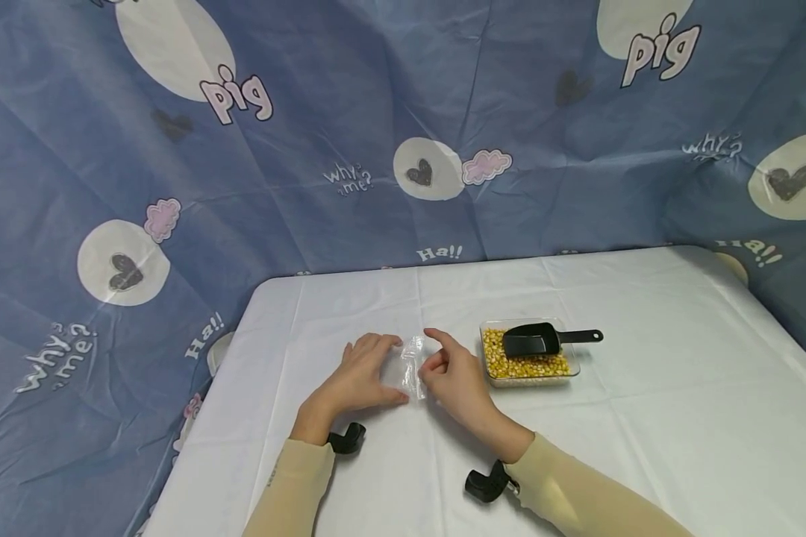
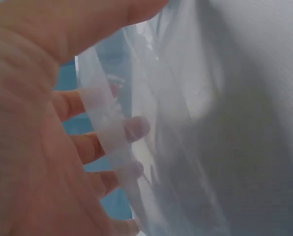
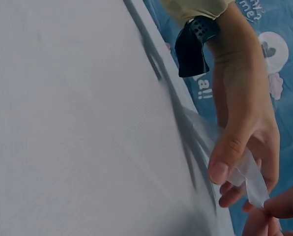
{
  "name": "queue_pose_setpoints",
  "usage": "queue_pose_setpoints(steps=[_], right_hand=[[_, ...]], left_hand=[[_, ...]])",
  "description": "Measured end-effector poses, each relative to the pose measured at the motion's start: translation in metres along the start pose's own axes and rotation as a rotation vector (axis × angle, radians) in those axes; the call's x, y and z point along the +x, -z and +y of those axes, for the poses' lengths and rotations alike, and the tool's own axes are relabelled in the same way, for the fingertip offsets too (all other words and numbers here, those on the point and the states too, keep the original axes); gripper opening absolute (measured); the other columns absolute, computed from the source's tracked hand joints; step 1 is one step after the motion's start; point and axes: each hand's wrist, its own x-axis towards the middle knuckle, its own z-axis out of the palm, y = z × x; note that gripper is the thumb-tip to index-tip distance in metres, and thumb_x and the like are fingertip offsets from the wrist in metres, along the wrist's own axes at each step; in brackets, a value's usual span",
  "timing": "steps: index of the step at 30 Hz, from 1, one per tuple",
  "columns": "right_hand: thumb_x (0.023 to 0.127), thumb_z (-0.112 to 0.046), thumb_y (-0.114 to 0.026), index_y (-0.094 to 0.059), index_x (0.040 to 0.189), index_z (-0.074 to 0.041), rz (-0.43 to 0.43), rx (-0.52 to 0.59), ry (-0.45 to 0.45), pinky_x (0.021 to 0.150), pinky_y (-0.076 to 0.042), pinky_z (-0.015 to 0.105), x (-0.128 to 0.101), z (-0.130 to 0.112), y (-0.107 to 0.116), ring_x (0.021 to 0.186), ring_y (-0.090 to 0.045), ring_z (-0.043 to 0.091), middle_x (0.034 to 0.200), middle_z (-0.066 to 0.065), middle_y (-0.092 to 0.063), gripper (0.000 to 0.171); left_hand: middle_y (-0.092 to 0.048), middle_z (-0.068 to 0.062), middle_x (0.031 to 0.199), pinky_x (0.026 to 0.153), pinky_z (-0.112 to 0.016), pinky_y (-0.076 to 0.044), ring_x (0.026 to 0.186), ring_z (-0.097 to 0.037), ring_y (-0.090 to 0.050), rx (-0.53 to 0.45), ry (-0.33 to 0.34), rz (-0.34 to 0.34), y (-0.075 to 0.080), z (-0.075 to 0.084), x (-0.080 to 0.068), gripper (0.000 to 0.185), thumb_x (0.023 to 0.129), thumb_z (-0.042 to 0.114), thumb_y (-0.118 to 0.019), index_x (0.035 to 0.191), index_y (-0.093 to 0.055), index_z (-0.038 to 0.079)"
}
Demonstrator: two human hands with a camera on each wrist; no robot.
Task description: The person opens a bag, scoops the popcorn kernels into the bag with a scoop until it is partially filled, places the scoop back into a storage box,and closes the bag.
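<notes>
Between the two hands, over the white table, is a clear plastic bag (image 1: 413, 368). My left hand (image 1: 357, 379) holds its left side, thumb toward me and fingers spread on the far side. Through the film (image 2: 161, 113) in the left wrist view, several fingertips (image 2: 137, 129) show behind the bag. On the other side, my right hand (image 1: 458, 382) pinches the bag's edge between thumb and index finger. The right wrist view shows that pinch on a corner of the bag (image 3: 254, 187), with the right fingertips (image 3: 284, 202) at the frame's lower right.
Right of the hands stands a clear container (image 1: 530, 382) of yellow corn kernels (image 1: 500, 359). A black scoop (image 1: 533, 340) lies on the kernels, its handle sticking out to the right. White cloth (image 1: 678, 358) covers the table, and a blue patterned curtain (image 1: 349, 224) hangs behind it.
</notes>
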Motion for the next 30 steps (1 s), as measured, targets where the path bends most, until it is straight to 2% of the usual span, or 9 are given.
queue_pose_setpoints(steps=[3, 6, 11, 15, 21, 26, 30], right_hand=[[0.08, 0.005, -0.068, -0.056, 0.14, -0.006, -0.021, 0.054, -0.03, 0.051, -0.049, 0.027, 0.0, -0.004, 0.002, 0.056, -0.062, 0.013, 0.071, -0.003, -0.067, 0.063], [0.083, 0.003, -0.07, -0.06, 0.136, -0.005, -0.039, 0.111, -0.078, 0.05, -0.05, 0.028, 0.0, -0.008, 0.003, 0.056, -0.064, 0.018, 0.07, 0.0, -0.067, 0.054], [0.087, 0.002, -0.068, -0.072, 0.112, -0.002, -0.043, 0.179, -0.127, 0.052, -0.052, 0.029, 0.001, -0.012, 0.005, 0.055, -0.064, 0.019, 0.068, 0.005, -0.066, 0.026], [0.09, 0.0, -0.067, -0.075, 0.094, -0.001, -0.053, 0.223, -0.138, 0.052, -0.054, 0.03, 0.002, -0.012, 0.006, 0.053, -0.062, 0.016, 0.065, 0.007, -0.066, 0.009], [0.091, -0.001, -0.067, -0.076, 0.089, 0.0, -0.078, 0.261, -0.156, 0.052, -0.056, 0.034, 0.004, -0.016, 0.012, 0.056, -0.062, 0.017, 0.067, 0.01, -0.067, 0.009], [0.089, -0.002, -0.068, -0.077, 0.089, -0.001, -0.069, 0.284, -0.182, 0.051, -0.056, 0.035, 0.006, -0.021, 0.017, 0.058, -0.063, 0.02, 0.068, 0.01, -0.067, 0.009], [0.089, -0.001, -0.067, -0.077, 0.087, -0.003, -0.067, 0.287, -0.19, 0.051, -0.056, 0.034, 0.007, -0.024, 0.022, 0.058, -0.063, 0.02, 0.066, 0.008, -0.066, 0.01]], left_hand=[[-0.052, -0.001, 0.136, 0.111, -0.069, -0.018, 0.135, -0.022, -0.039, -0.016, 0.001, 0.0, 0.001, 0.0, 0.001, 0.084, 0.071, 0.046, -0.09, 0.139, -0.047, 0.02], [-0.053, -0.001, 0.136, 0.112, -0.065, -0.02, 0.133, -0.022, -0.043, -0.041, -0.003, 0.008, 0.003, 0.0, 0.001, 0.081, 0.073, 0.041, -0.089, 0.139, -0.047, 0.019], [-0.055, -0.001, 0.133, 0.112, -0.058, -0.026, 0.124, -0.023, -0.05, -0.078, -0.025, 0.021, 0.004, 0.002, 0.002, 0.079, 0.074, 0.036, -0.087, 0.139, -0.047, 0.015], [-0.055, -0.002, 0.134, 0.113, -0.056, -0.026, 0.124, -0.023, -0.05, -0.09, -0.035, 0.03, 0.005, 0.002, 0.001, 0.081, 0.074, 0.035, -0.087, 0.14, -0.046, 0.013], [-0.052, -0.004, 0.14, 0.112, -0.049, -0.03, 0.13, -0.024, -0.047, -0.128, -0.046, 0.028, 0.007, 0.004, 0.0, 0.089, 0.076, 0.038, -0.088, 0.147, -0.04, 0.016], [-0.045, -0.004, 0.15, 0.109, -0.05, -0.036, 0.138, -0.022, -0.04, -0.198, -0.017, 0.014, 0.009, 0.008, -0.001, 0.103, 0.074, 0.048, -0.089, 0.156, -0.03, 0.024], [-0.039, -0.002, 0.155, 0.11, -0.05, -0.036, 0.141, -0.022, -0.036, -0.23, -0.01, -0.01, 0.01, 0.01, 0.0, 0.112, 0.072, 0.048, -0.09, 0.16, -0.024, 0.026]])
